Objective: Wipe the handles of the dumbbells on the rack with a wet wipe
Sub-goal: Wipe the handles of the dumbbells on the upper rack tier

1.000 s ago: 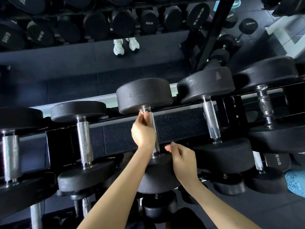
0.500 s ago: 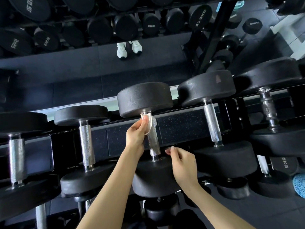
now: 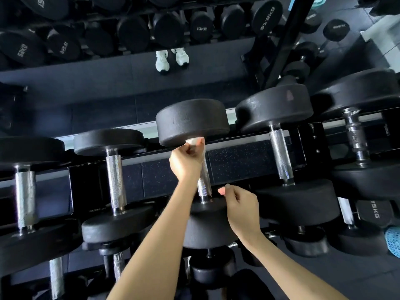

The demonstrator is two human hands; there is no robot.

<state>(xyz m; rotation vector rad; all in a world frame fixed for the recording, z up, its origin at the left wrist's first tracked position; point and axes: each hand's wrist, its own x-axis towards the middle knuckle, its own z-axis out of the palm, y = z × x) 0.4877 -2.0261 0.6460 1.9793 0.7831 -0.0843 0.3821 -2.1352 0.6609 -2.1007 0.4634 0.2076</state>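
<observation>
White against the black rubber, the wet wipe (image 3: 194,141) is pinched in the left grip (image 3: 186,163) and pressed to the far end of the chrome handle (image 3: 204,182) of the centre dumbbell (image 3: 192,122), right under its upper head. The left grip is clenched on the wipe, thumb and fingertips bunched around it at the top of the knurled bar. The right grip (image 3: 242,210) hovers just beside the near end of the same handle, over the lower head (image 3: 207,228). Its fingers are loosely curled and hold nothing, so it is released. Its thumb tip is close to the bar, but whether it touches cannot be told. The dumbbell lies across the rack (image 3: 238,161), one in a row. A smaller dumbbell (image 3: 115,180) lies to its left and a larger dumbbell (image 3: 281,156) to its right, both with bare chrome handles. Beyond the rack, a mirror shows more black weights and a pair of white shoes (image 3: 172,58) on the dark floor. A blue mesh object (image 3: 392,242) shows at the right edge.
</observation>
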